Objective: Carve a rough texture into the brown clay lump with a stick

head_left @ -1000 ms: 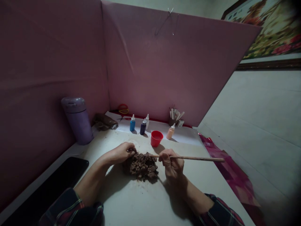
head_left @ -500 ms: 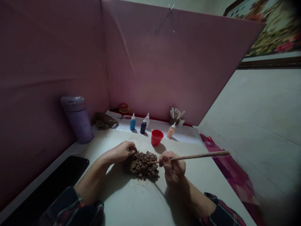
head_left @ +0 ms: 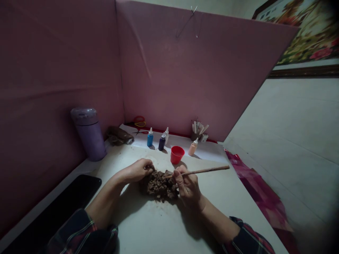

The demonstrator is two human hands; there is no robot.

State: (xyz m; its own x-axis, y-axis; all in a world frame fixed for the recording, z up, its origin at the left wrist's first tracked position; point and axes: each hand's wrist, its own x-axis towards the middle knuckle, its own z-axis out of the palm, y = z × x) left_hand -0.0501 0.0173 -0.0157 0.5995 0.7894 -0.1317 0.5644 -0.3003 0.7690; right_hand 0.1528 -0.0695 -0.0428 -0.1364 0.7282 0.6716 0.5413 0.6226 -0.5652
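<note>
A brown, rough, crumbly-looking lump of clay lies on the white tabletop between my hands. My left hand is closed at its far left edge, with the fingertips curled against the clay. My right hand grips a thin brown wooden stick like a pen. The stick's tip points left and touches the top of the lump, while its long end sticks out to the right. Just beyond the clay stands a red cup. Part of the lump is hidden behind my right fingers.
Behind stand a blue bottle, a dark purple bottle, a white one and a peach bottle. A holder of tools is near the back panel. On the left are a purple tumbler, wrapped clay, scissors and a black phone-like slab.
My right hand has shifted left and slightly up over the clay, and the stick has changed its angle and shows a shorter length. The left hand stays at the lump's edge.
</note>
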